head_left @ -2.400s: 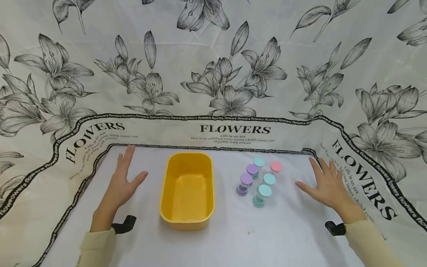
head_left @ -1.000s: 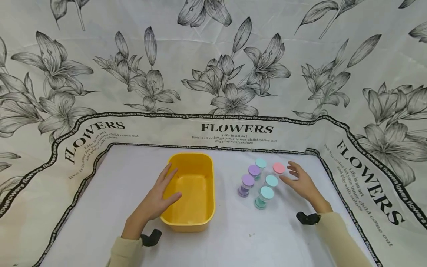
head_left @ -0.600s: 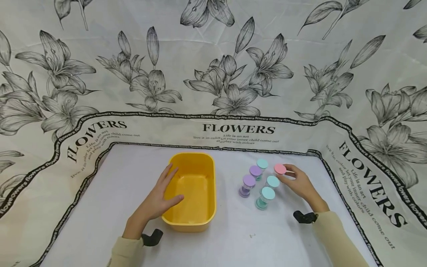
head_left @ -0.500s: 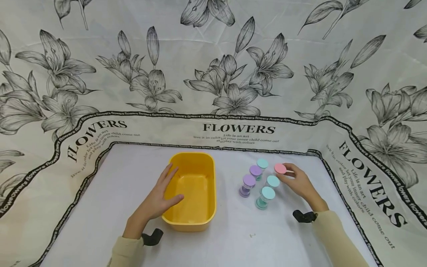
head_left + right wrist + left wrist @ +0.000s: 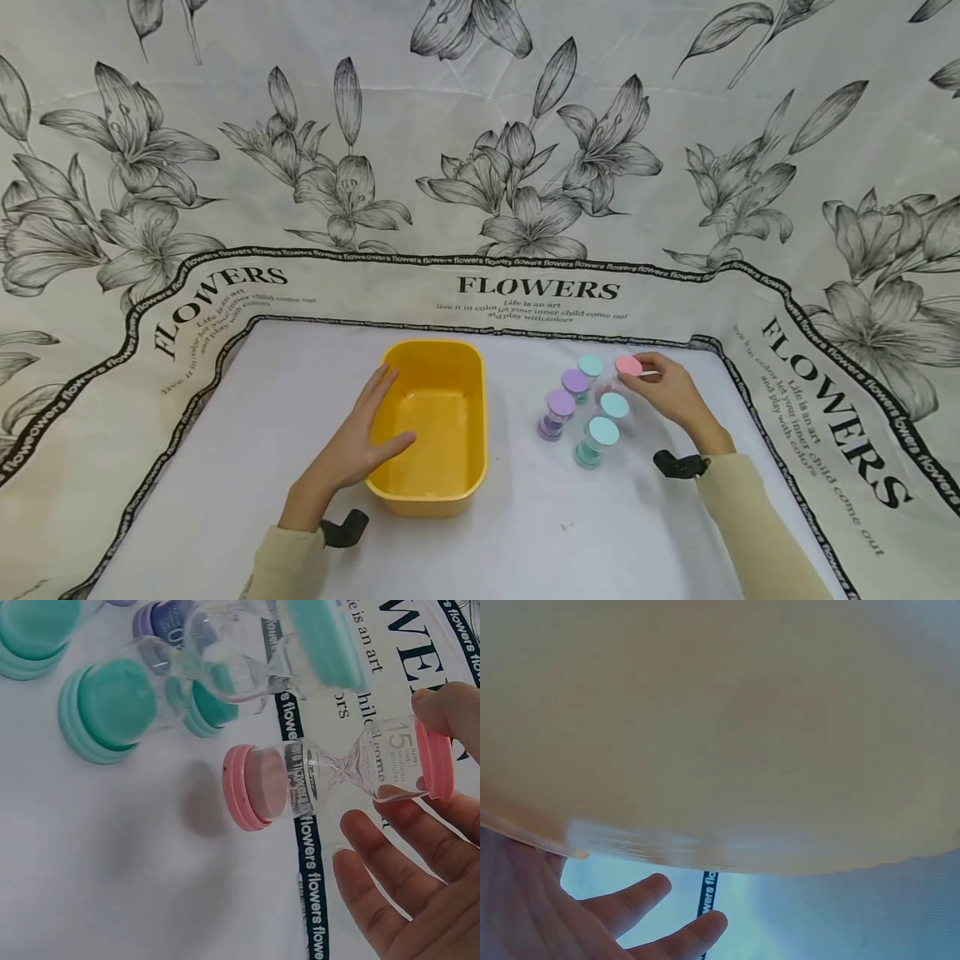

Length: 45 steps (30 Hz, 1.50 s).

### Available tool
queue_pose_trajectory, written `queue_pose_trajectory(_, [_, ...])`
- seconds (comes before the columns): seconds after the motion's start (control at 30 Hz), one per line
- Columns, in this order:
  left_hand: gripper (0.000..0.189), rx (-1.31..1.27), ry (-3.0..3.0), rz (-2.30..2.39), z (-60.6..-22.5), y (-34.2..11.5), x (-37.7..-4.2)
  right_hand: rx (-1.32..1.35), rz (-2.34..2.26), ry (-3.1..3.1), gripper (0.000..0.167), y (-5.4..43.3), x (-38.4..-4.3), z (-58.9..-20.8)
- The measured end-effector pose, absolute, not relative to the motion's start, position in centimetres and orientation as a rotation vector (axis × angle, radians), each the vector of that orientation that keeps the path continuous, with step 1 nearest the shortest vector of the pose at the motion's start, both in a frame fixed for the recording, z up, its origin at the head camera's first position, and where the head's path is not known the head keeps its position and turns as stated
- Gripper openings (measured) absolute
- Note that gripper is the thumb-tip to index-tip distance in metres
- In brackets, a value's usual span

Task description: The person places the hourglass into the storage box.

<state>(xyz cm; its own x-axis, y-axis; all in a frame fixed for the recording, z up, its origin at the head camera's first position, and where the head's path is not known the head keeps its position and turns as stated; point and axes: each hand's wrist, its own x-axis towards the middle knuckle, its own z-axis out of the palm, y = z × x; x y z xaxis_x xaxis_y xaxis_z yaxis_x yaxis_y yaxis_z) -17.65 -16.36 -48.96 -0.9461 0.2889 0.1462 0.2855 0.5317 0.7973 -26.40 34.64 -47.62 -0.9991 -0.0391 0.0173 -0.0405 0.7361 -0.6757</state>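
In the head view my right hand [image 5: 671, 392] pinches a pink-capped hourglass [image 5: 628, 366] by its top cap. The right wrist view shows this hourglass [image 5: 307, 780] with pink sand at the bottom and "15" printed on the glass; its base is off the white table. My left hand [image 5: 352, 442] lies at the left rim of a yellow tub [image 5: 429, 492], fingers straight and thumb over the tub's inside. The tub's pale wall [image 5: 742, 750] fills most of the left wrist view, with two fingers extended beyond it.
Beside the pink one stand several more hourglasses: purple-capped [image 5: 560, 404] and teal-capped [image 5: 602, 433], close together. A white table [image 5: 525, 542] lies beneath everything. Behind and at the sides hangs a flower-printed cloth [image 5: 540, 283].
Both hands have come inward, the left to the tub's rim and the right to the pink-capped hourglass. The right hand has taken hold of it and raised it slightly.
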Motion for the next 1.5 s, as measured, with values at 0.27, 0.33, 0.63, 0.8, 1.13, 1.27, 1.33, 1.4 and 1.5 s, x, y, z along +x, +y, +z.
queue_pose_trajectory(0.27, [0.095, 0.503, 2.745, 1.412, -48.9, -16.1, -17.9, 0.089, 1.057, -2.874, 0.063, 35.1, -27.6, -43.8])
queue_pose_trajectory(0.33, [0.094, 0.498, 2.753, 1.404, -48.8, -16.1, -17.9, 0.075, 1.088, -2.844, 0.064, 34.9, -27.8, -42.8])
queue_pose_trajectory(0.63, [0.092, 0.484, 2.737, 1.417, -48.8, -16.2, -17.9, 0.130, 1.310, -2.667, 0.060, 31.8, -28.7, -39.5])
queue_pose_trajectory(0.8, [0.091, 0.505, 2.733, 1.453, -48.9, -16.1, -18.1, 0.244, 1.435, -2.598, 0.055, 29.0, -29.0, -37.8])
queue_pose_trajectory(1.13, [0.089, 0.453, 2.749, 1.449, -49.2, -16.3, -17.6, 0.532, 1.576, -2.651, 0.048, 22.0, -29.0, -37.2])
queue_pose_trajectory(1.27, [0.087, 0.439, 2.763, 1.435, -49.2, -16.4, -17.5, 0.671, 1.642, -2.660, 0.044, 18.8, -28.7, -37.3])
queue_pose_trajectory(1.33, [0.085, 0.450, 2.776, 1.424, -49.2, -16.4, -17.6, 0.737, 1.659, -2.656, 0.042, 17.2, -28.6, -37.4])
queue_pose_trajectory(1.4, [0.084, 0.466, 2.798, 1.414, -49.0, -16.4, -17.7, 0.793, 1.674, -2.661, 0.040, 15.8, -28.5, -37.5])
queue_pose_trajectory(1.5, [0.083, 0.493, 2.822, 1.409, -48.7, -16.2, -17.8, 0.849, 1.692, -2.660, 0.040, 14.3, -28.6, -37.7])
